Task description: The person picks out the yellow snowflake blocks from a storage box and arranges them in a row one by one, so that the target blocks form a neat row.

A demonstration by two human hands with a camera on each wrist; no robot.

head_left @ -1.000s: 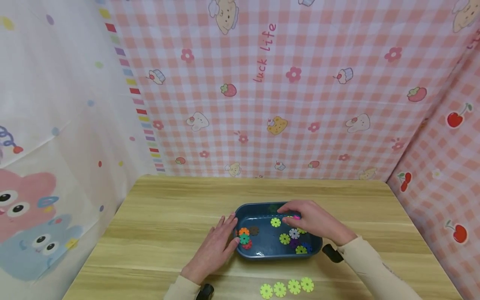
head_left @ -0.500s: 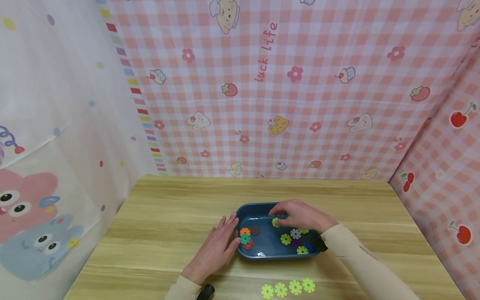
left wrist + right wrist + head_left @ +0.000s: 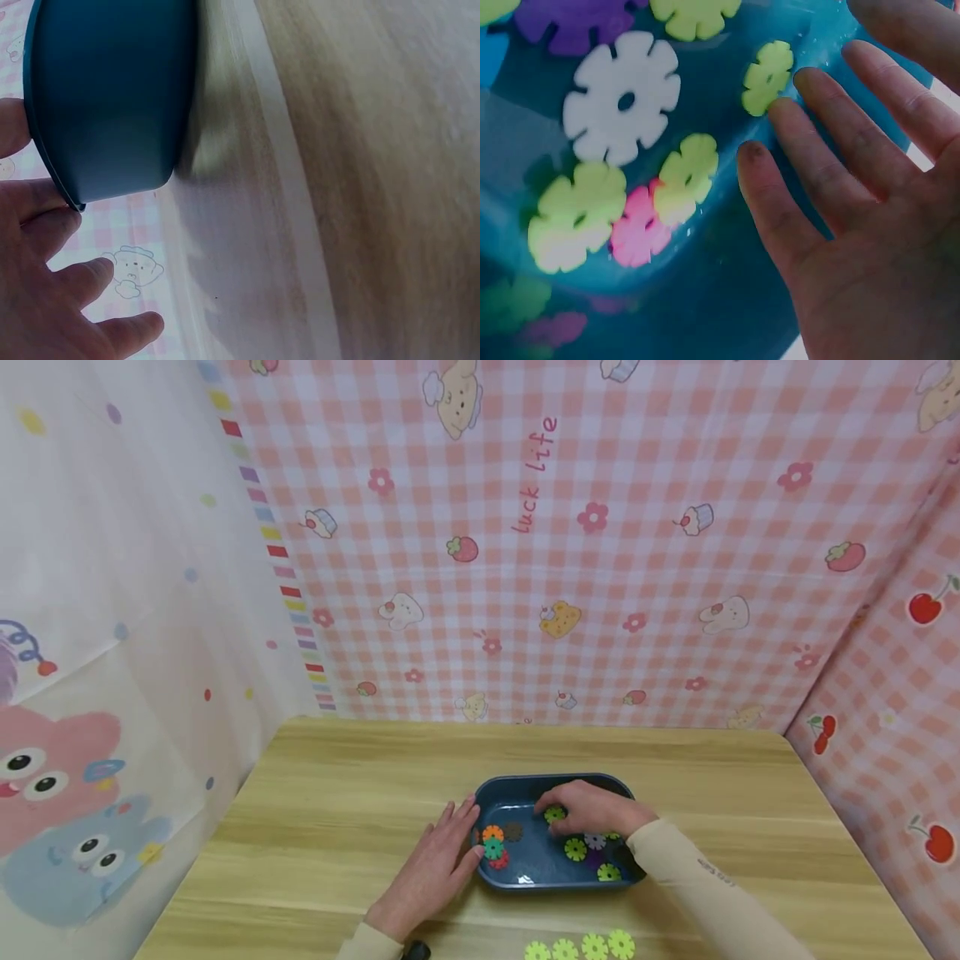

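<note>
My right hand (image 3: 596,807) reaches down into a dark blue tray (image 3: 525,887), thumb and fingertips at a yellow-green notched plastic disc (image 3: 553,814). In the right wrist view the fingers (image 3: 832,142) spread fairly straight, the tips right beside that small disc (image 3: 767,77). My left hand (image 3: 431,872) rests at the tray's left end; the left wrist view has its fingers (image 3: 52,229) against the rim. Close to the right hand lie a white disc (image 3: 607,105), a pink disc (image 3: 643,226) and several yellow-green ones.
Orange (image 3: 492,833), teal (image 3: 492,848), red and brown discs lie at the tray's left end. In front of the tray, several yellow-green discs (image 3: 595,947) form a row on the wooden table (image 3: 360,777). Behind hangs a pink checked cloth (image 3: 487,568).
My right hand has moved left and slightly down within the tray, over to the yellow-green disc. The left hand has stayed at the tray's rim. The head view has tilted slightly upward.
</note>
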